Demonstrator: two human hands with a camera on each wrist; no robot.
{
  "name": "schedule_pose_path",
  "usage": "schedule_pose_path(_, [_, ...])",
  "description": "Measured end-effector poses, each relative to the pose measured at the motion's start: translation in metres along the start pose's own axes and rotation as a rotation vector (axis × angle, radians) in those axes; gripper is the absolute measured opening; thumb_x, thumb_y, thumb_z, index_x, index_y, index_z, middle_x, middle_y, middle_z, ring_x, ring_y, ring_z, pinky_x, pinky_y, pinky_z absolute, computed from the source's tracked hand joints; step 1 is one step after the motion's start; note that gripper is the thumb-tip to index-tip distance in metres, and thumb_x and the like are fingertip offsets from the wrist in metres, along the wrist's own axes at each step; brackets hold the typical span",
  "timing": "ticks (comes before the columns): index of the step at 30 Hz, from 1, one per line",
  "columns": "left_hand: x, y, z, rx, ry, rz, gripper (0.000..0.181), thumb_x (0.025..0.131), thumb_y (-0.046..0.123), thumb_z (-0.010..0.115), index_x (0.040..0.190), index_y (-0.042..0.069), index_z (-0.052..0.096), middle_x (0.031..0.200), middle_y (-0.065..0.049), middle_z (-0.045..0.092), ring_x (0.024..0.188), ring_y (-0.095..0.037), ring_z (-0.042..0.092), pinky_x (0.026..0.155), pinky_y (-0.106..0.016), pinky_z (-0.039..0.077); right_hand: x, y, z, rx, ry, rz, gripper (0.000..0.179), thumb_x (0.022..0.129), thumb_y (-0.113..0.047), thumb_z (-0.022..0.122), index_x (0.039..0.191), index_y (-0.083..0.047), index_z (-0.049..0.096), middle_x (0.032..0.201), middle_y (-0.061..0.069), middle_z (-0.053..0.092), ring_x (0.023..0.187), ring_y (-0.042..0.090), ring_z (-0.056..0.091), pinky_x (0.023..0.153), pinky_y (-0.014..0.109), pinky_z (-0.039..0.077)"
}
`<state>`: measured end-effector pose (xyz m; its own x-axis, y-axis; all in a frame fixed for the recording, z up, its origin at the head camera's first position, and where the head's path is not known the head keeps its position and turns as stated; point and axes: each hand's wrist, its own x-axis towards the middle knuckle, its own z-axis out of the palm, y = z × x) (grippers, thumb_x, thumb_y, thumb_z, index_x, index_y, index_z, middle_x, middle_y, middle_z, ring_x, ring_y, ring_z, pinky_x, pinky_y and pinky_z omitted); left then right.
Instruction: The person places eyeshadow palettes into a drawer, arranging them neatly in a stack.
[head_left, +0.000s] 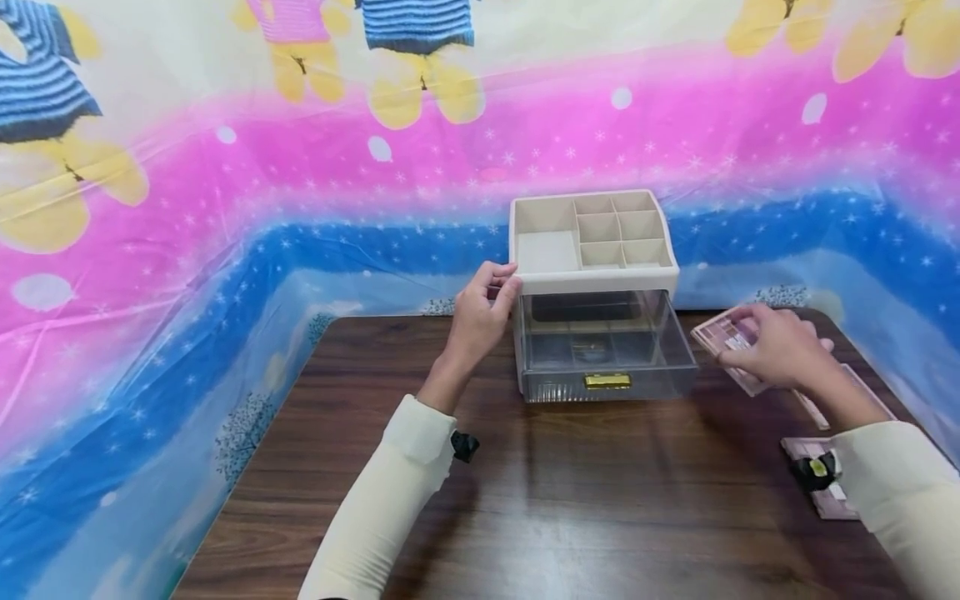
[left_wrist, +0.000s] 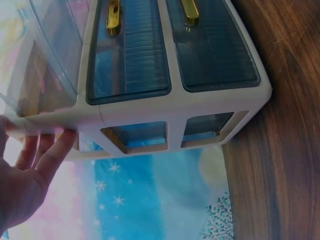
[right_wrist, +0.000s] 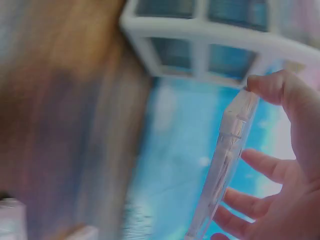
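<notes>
A cream desktop organizer (head_left: 596, 281) stands at the back of the table, its clear top drawer (head_left: 607, 383) pulled forward by its gold handle side. My left hand (head_left: 480, 312) grips the organizer's left front edge, thumb in front and fingertips at the side frame; in the left wrist view the left hand (left_wrist: 30, 175) is partly cut off. To the right of the drawer, my right hand (head_left: 783, 346) holds a flat pink makeup palette (head_left: 723, 337) above the table. The right wrist view shows the palette (right_wrist: 222, 155) edge-on between thumb and fingers.
Another flat pink case (head_left: 828, 504) lies near the right sleeve, and a further case (head_left: 866, 387) sits partly hidden under the right forearm. Two lower drawers (left_wrist: 215, 55) are closed. Divided compartments (head_left: 618, 227) top the organizer. A patterned cloth (head_left: 375, 250) hangs behind the table.
</notes>
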<state>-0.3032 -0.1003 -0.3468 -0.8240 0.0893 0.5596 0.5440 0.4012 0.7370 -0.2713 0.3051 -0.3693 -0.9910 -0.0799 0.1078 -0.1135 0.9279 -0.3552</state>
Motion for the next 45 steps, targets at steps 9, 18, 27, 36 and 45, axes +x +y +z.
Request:
schedule_pose_path(9, [0.0,-0.003,0.0,0.001,0.004,0.009,0.028,0.105,0.024,0.058,0.124,0.006,0.064,0.11,-0.014,0.071,0.098,-0.029,0.068,0.075,-0.036,0.062,-0.011,-0.045,-0.053,0.025,0.048,-0.151,0.081,0.077,-0.033,0.085,0.145,-0.007,0.048,0.14,0.034,0.047,0.116,0.051,0.044,0.078,0.067,0.045])
schedule_pose_path(18, [0.0,-0.002,0.0,0.007,0.011,0.015,0.028,0.104,0.024,0.058,0.125,0.006,0.064,0.11,-0.014,0.071,0.097,-0.026,0.069,0.075,-0.035,0.062,-0.018,-0.105,-0.075,0.038,-0.017,-0.425,0.077,0.067,-0.017,0.088,0.138,-0.015,0.059,0.148,0.021,0.049,0.121,0.041,0.047,0.082,0.054,0.049])
schedule_pose_path(27, [0.0,-0.003,0.002,0.008,0.008,0.013,0.028,0.105,0.025,0.058,0.126,0.007,0.064,0.106,-0.014,0.071,0.091,-0.024,0.068,0.068,-0.031,0.062,-0.01,-0.146,-0.059,-0.014,-0.126,-0.606,0.073,0.065,-0.02,0.088,0.133,-0.028,0.064,0.15,0.007,0.05,0.13,0.036,0.044,0.093,0.056,0.037])
schedule_pose_path(36, [-0.001,-0.003,0.003,0.006,0.007,0.002,0.028,0.105,0.025,0.057,0.127,0.007,0.063,0.104,-0.014,0.07,0.091,-0.023,0.068,0.067,-0.03,0.062,-0.007,-0.154,-0.057,0.002,-0.175,-0.65,0.073,0.069,-0.024,0.09,0.136,-0.028,0.062,0.155,0.01,0.046,0.141,0.04,0.037,0.103,0.073,0.034])
schedule_pose_path(45, [-0.001,-0.003,0.003,-0.02,0.002,-0.006,0.03,0.105,0.025,0.058,0.127,0.006,0.062,0.106,-0.014,0.07,0.093,-0.028,0.068,0.069,-0.032,0.062,-0.013,-0.136,-0.067,0.064,-0.159,-0.611,0.057,0.085,-0.018,0.082,0.138,-0.021,0.061,0.159,0.007,0.044,0.144,0.042,0.036,0.111,0.073,0.032])
